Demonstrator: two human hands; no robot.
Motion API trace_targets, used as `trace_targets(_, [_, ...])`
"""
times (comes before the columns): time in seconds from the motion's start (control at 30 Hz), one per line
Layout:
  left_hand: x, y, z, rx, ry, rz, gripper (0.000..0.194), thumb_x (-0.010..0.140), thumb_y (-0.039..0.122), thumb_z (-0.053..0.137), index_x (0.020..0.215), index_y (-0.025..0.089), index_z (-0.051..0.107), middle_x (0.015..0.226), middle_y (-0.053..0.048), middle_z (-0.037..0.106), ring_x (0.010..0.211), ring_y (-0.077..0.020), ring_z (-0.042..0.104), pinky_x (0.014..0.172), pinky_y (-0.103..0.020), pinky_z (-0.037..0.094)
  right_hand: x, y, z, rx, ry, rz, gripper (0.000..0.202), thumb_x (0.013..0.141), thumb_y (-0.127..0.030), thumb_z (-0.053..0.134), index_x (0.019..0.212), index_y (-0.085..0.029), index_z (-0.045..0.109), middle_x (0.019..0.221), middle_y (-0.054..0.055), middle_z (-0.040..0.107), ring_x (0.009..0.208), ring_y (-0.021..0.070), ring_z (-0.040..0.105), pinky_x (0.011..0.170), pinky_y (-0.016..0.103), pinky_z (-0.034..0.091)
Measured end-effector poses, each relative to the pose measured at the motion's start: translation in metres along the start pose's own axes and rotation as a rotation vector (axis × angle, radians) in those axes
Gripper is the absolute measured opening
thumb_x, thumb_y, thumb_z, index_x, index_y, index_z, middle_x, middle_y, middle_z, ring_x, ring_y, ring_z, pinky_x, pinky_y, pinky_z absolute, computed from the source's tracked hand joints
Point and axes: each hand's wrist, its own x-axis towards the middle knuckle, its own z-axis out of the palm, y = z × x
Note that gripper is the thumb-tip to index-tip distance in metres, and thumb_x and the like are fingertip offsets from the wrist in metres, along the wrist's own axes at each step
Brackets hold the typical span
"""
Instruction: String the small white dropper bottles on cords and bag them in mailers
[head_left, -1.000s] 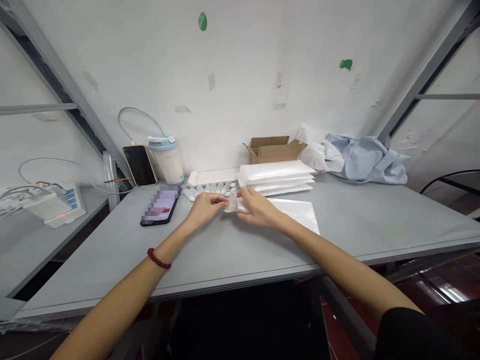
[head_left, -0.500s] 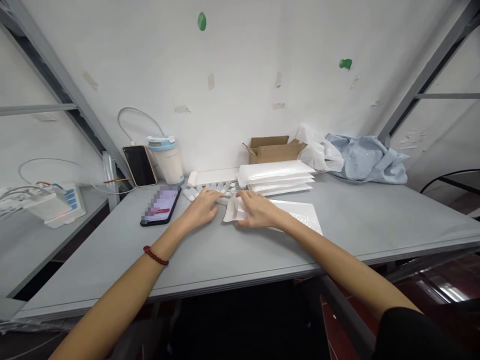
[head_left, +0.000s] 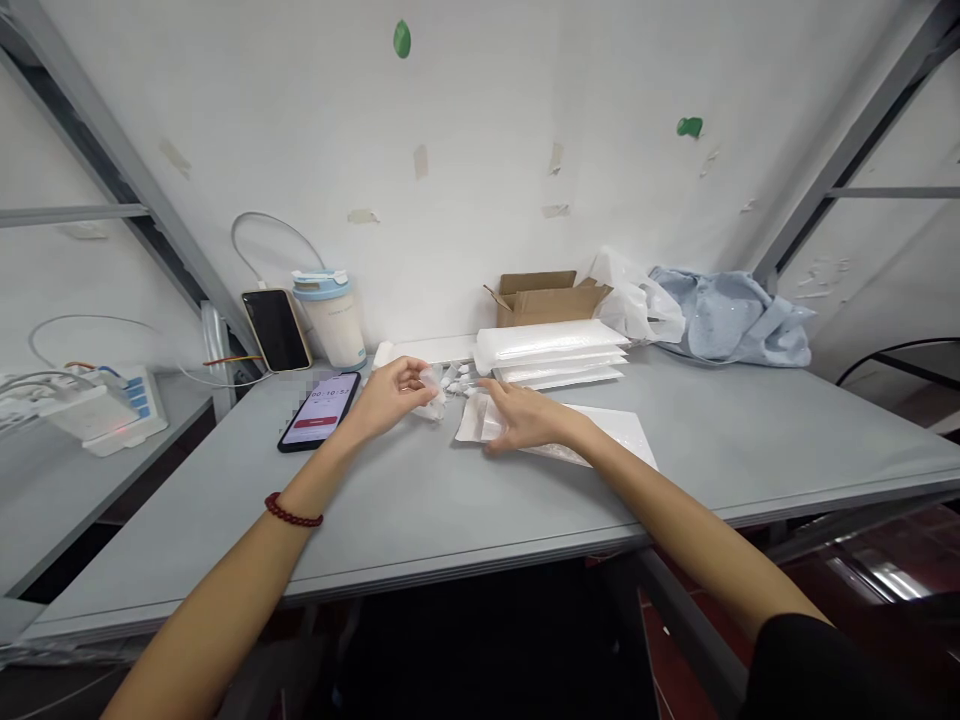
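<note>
My left hand (head_left: 394,398) is closed in a pinch on a small clear plastic bag (head_left: 433,402), raised just above the table. What is inside the bag is too small to make out. My right hand (head_left: 529,415) grips a white padded envelope (head_left: 619,432) near its flap end, thumb on the near side and fingers on the far side. The envelope lies flat on the table, its flap (head_left: 471,420) pointing left. Several small white pieces (head_left: 459,378), like cable plugs, lie between and behind my hands.
Several white padded envelopes (head_left: 551,345) are stacked at the back, before an open cardboard box (head_left: 555,300). A plastic bag (head_left: 637,305) and light-blue cloth (head_left: 735,320) lie right. At left are a lit phone (head_left: 321,410), a cup (head_left: 334,325) and a charging phone (head_left: 277,330).
My left hand has lifted away from the white pieces, slightly left and up, with the clear bag in its fingers. My right hand and the envelope have shifted a little to the right.
</note>
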Motion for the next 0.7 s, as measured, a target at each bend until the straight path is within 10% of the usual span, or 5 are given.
trace_targets(0.37, [-0.004, 0.006, 0.018, -0.313, -0.064, -0.092, 0.032, 0.065, 0.035, 0.072, 0.088, 0.015, 0.06, 0.083, -0.005, 0.07, 0.076, -0.0193, 0.066, 0.078, -0.036, 0.051, 0.007, 0.009, 0.009, 0.178, 0.192, -0.151, 0.073, 0.067, -0.03, 0.064, 0.131, -0.016, 0.033, 0.124, 0.018, 0.05, 0.103, 0.0294, 0.055, 0.077, 0.038, 0.045])
trace_targets(0.7, [-0.008, -0.001, 0.037, 0.121, 0.022, 0.081, 0.03, 0.071, 0.034, 0.064, 0.095, 0.017, 0.073, 0.085, -0.006, 0.07, 0.071, -0.0177, 0.059, 0.07, -0.031, 0.046, 0.009, 0.002, 0.013, 0.225, 0.279, -0.201, 0.067, 0.067, -0.024, 0.061, 0.127, -0.015, 0.034, 0.125, 0.017, 0.05, 0.109, 0.0295, 0.052, 0.081, 0.04, 0.044])
